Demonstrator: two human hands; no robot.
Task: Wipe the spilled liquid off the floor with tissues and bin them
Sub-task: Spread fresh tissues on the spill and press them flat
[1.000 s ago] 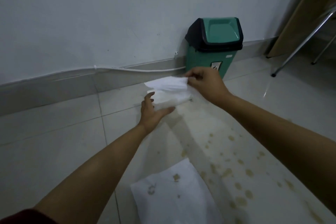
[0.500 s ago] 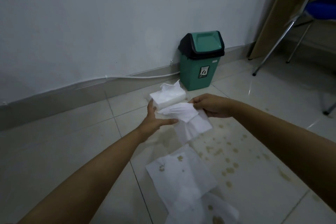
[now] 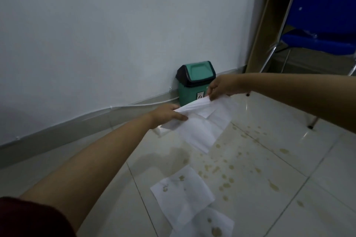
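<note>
My right hand (image 3: 221,87) pinches the upper corner of a clean white tissue (image 3: 204,123) and holds it stretched in the air. My left hand (image 3: 166,114) grips the tissue's other end, with what looks like the white tissue pack under it, mostly hidden. Brown drops of spilled liquid (image 3: 229,167) dot the pale tiled floor below and to the right. Two stained tissues (image 3: 181,196) lie flat on the floor near me. The green swing-lid bin (image 3: 194,81) stands against the wall behind my hands.
A blue chair (image 3: 319,40) with metal legs stands at the right, one leg foot near the spill. A wooden panel (image 3: 260,31) leans by the wall corner. A white cable (image 3: 146,104) runs along the grey skirting.
My right hand has pulled the tissue up and to the right, stretching it out from my left hand. The view has lifted and shifted right, bringing the blue chair in.
</note>
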